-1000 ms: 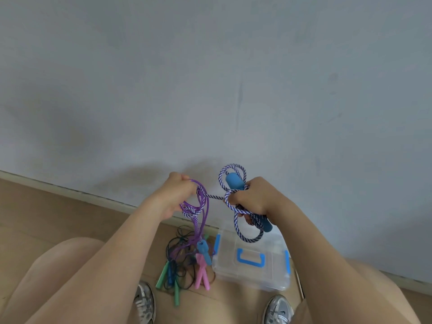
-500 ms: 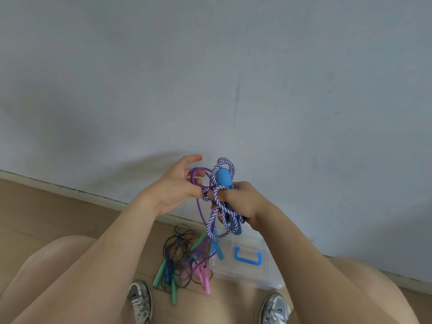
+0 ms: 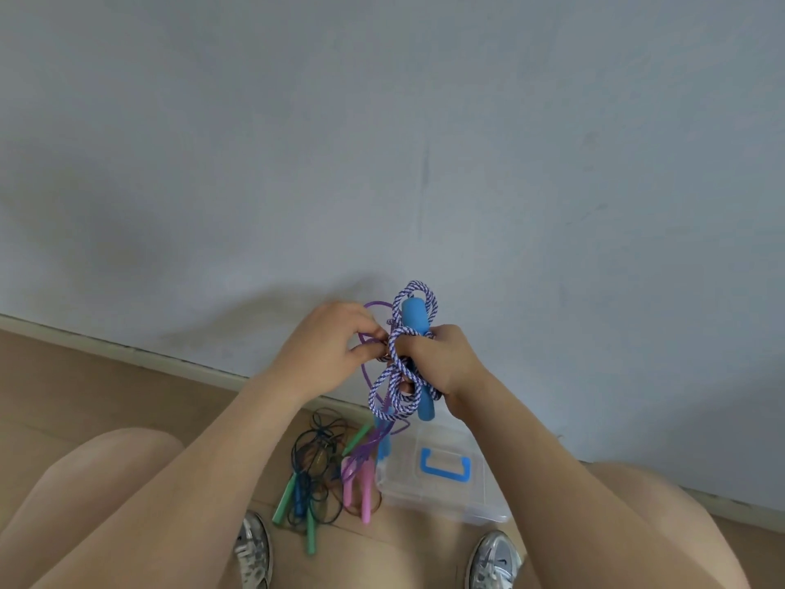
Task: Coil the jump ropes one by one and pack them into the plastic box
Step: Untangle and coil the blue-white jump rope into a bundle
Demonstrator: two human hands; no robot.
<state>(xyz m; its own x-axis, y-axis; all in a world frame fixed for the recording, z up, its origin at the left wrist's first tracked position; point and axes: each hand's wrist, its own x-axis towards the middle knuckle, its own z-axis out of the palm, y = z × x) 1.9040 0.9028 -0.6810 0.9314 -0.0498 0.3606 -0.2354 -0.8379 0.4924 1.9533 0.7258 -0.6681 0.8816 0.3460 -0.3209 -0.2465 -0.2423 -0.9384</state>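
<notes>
**Striped rope bundled in hand, box lidded on the floor**

My right grip point(image 3: 441, 359) holds the blue-and-white striped rope point(image 3: 393, 376), looped loosely round its two blue foam handles point(image 3: 413, 318), which stand near upright. A thin purple rope point(image 3: 368, 369), pinched in my left grip point(image 3: 327, 350), tangles with it and hangs down. On the floor, dark ropes point(image 3: 316, 457) with green handles point(image 3: 283, 501) and pink handles point(image 3: 359, 488) lie heaped just left of the clear plastic box point(image 3: 424, 493), lid on.

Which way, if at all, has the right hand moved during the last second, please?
Yes: the right hand, gripping the striped rope, has shifted slightly left against the plastic box, meeting the left hand, which pinches the purple rope.
</notes>
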